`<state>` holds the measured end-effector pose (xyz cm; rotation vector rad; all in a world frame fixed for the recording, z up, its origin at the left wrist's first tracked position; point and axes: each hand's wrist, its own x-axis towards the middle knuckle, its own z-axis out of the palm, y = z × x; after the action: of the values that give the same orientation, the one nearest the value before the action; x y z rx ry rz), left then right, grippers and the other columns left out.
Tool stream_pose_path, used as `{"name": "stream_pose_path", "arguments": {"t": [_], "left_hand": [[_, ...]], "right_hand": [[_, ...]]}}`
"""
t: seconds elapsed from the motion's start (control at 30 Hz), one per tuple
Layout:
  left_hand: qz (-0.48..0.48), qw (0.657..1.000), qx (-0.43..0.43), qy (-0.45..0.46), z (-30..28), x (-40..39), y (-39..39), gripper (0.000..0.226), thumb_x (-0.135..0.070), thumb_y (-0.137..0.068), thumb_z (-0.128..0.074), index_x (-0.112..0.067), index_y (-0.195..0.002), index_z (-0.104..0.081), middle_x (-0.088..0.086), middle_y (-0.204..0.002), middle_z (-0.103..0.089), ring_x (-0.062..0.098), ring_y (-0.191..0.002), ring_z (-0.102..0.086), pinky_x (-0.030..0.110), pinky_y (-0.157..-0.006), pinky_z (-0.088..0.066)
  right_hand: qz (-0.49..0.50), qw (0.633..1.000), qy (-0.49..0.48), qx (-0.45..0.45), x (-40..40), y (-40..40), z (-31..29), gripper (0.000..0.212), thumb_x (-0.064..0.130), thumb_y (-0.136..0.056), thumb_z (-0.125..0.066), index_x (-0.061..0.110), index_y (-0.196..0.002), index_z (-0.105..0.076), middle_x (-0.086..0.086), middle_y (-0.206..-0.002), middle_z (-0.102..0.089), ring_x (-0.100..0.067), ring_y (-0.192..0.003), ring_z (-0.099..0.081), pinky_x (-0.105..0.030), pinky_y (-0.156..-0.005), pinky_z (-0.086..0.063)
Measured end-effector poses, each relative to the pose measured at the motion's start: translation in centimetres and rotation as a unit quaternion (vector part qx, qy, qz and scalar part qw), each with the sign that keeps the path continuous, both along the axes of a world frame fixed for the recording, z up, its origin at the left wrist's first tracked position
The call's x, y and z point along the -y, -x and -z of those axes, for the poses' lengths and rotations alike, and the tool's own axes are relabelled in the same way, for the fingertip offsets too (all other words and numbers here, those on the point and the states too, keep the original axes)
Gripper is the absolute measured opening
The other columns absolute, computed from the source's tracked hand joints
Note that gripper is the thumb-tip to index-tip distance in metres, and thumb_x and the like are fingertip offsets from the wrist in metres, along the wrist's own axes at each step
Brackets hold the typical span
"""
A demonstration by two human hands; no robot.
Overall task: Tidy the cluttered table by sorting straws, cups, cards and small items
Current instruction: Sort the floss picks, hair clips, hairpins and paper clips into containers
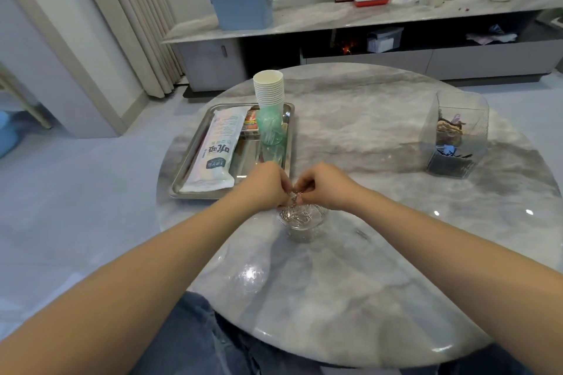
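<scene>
Both my hands are up over the little clear cup (303,224) near the middle of the bench (365,268). My left hand (266,187) and right hand (323,187) each have fingers curled in, pinching the same small clump of metal paper clips (295,196) right above the cup, which already has clips inside. Further out to the left, a steel tray (195,189) holds the straw pack (217,149), green container (272,131) and stacked paper cups (268,88). A clear box (457,134) of small items sits far right.

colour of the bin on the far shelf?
Light blue bin, whitish liner over its rim; head view, the only one.
</scene>
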<state>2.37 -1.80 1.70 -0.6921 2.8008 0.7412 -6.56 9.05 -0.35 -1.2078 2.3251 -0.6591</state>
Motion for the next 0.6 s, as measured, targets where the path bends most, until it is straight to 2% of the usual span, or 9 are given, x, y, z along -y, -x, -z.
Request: {"name": "stream_pose_path", "arguments": {"t": [0.03,0.1,0.17,0.23,0.3,0.37,0.47,0.53,0.6], "left_hand": [[0.006,1.000,0.009,0.001,0.3,0.1,0.0,0.024,-0.009,-0.078,-0.073,-0.009,-0.102,-0.073,0.006,-0.073,-0.068,0.013,-0.064,-0.060,0.023,-0.065,-0.049],[0.003,1.000,0.016,-0.009,0.7,0.2,0.0,0.029,-0.006,-0.080,-0.069,-0.008,-0.110,-0.068,0.010,-0.085,-0.073,0.018,-0.072,-0.067,0.027,-0.074,-0.055],[0.001,1.000,0.005,-0.001,0.5,-0.1,0.2,0.029,-0.004,-0.081,-0.066,-0.006,-0.110,-0.067,0.010,-0.095,-0.072,0.021,-0.075,-0.068,0.031,-0.079,-0.055],[0.018,0.999,-0.026,0.012,0.2,-0.8,0.4,0.024,-0.005,-0.083,-0.064,-0.009,-0.107,-0.069,0.006,-0.099,-0.071,0.018,-0.076,-0.064,0.026,-0.077,-0.052],[0.040,0.997,-0.059,0.022,0.0,-2.0,0.9,0.022,-0.008,-0.084,-0.065,-0.010,-0.105,-0.071,0.004,-0.100,-0.070,0.015,-0.085,-0.062,0.019,-0.074,-0.044],[0.064,0.995,-0.072,0.014,0.1,-3.3,1.4,0.022,-0.011,-0.084,-0.067,-0.010,-0.105,-0.071,0.004,-0.099,-0.070,0.013,-0.084,-0.061,0.016,-0.072,-0.041],[0.111,0.992,-0.056,0.004,1.3,-5.6,2.8,0.026,-0.013,-0.083,-0.069,-0.010,-0.109,-0.069,0.006,-0.100,-0.069,0.017,-0.092,-0.063,0.022,-0.077,-0.046],[0.144,0.989,-0.034,0.010,2.3,-7.1,3.9,0.032,-0.015,-0.083,-0.070,-0.010,-0.114,-0.066,0.006,-0.106,-0.067,0.019,-0.097,-0.061,0.025,-0.078,-0.046],[0.172,0.985,-0.004,0.029,3.6,-8.4,4.9,0.046,-0.019,-0.081,-0.073,-0.010,-0.124,-0.059,0.007,-0.117,-0.061,0.022,-0.107,-0.058,0.027,-0.082,-0.045]], "right_hand": [[-0.001,1.000,-0.010,-0.001,0.0,0.0,0.0,0.028,0.014,-0.078,-0.075,0.007,-0.105,-0.071,-0.010,-0.100,-0.071,-0.021,-0.094,-0.065,-0.033,-0.085,-0.050],[0.002,1.000,-0.013,-0.004,-0.3,0.1,-0.1,0.029,0.012,-0.080,-0.072,0.009,-0.109,-0.070,-0.009,-0.106,-0.071,-0.019,-0.100,-0.064,-0.032,-0.091,-0.048],[0.012,1.000,-0.006,-0.014,-1.2,0.4,-0.4,0.025,0.009,-0.083,-0.069,0.009,-0.108,-0.071,-0.007,-0.107,-0.070,-0.017,-0.101,-0.064,-0.027,-0.091,-0.048],[0.026,0.999,-0.008,-0.031,-2.5,0.9,-0.7,0.021,0.008,-0.084,-0.067,0.011,-0.104,-0.072,-0.006,-0.104,-0.071,-0.016,-0.098,-0.064,-0.026,-0.088,-0.048],[0.039,0.998,-0.026,-0.052,-4.3,1.7,-0.9,0.021,0.008,-0.083,-0.067,0.013,-0.103,-0.072,-0.004,-0.100,-0.071,-0.015,-0.093,-0.063,-0.023,-0.081,-0.047],[0.046,0.995,-0.062,-0.070,-6.1,2.6,-0.7,0.023,0.010,-0.082,-0.068,0.014,-0.104,-0.071,-0.002,-0.095,-0.068,-0.012,-0.085,-0.059,-0.019,-0.069,-0.042],[0.066,0.989,-0.113,-0.074,-9.0,3.7,0.1,0.029,0.015,-0.081,-0.071,0.013,-0.110,-0.068,0.001,-0.089,-0.058,-0.011,-0.081,-0.052,-0.015,-0.057,-0.037],[0.097,0.983,-0.144,-0.059,-10.7,4.2,0.9,0.040,0.020,-0.080,-0.073,0.013,-0.118,-0.062,-0.002,-0.100,-0.058,-0.015,-0.087,-0.052,-0.020,-0.066,-0.040],[0.121,0.973,-0.191,-0.043,-12.1,4.6,1.9,0.055,0.022,-0.079,-0.074,0.014,-0.128,-0.052,-0.007,-0.120,-0.055,-0.020,-0.103,-0.054,-0.023,-0.077,-0.040]]}}
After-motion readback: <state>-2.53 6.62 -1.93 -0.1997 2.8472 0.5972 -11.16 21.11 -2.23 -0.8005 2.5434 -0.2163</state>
